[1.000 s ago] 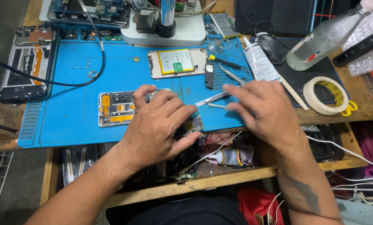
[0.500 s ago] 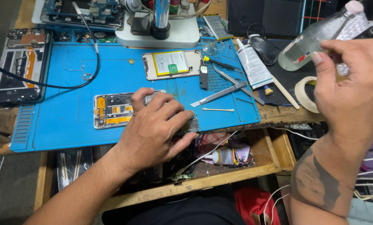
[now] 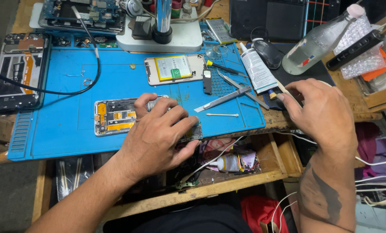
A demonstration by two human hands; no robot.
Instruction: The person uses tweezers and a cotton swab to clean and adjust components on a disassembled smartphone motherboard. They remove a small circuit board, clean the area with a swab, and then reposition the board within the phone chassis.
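I see the table (image 3: 287, 172) first, a worn wooden one with a big blue work mat (image 3: 72, 129) over most of its top. At the mat's far edge stands a white microscope base (image 3: 158, 41), and off its right edge lies a clear bottle (image 3: 318, 43) on its side.

My left hand (image 3: 158, 138) is laid flat on the opened phone (image 3: 115, 115) near the mat's front edge. Its fingers (image 3: 175, 114) are spread and pressing down on the phone's right half; they pinch nothing. The phone's long axis runs left to right, and its exposed left half with the orange flex sticks out past my knuckles. A second phone body with a battery (image 3: 173, 69) lies further back.

My right hand (image 3: 322, 112) sits off the mat's right edge, well apart from the phone. Its fingers (image 3: 287, 97) are drawn together near a thin stick (image 3: 283, 88); I cannot tell whether they grip it.

Between the hands lie metal tweezers (image 3: 223, 99) and a cotton swab (image 3: 222, 114). The swab lies lengthwise left to right, left of my right hand and nearer to it than to the left fingertips.
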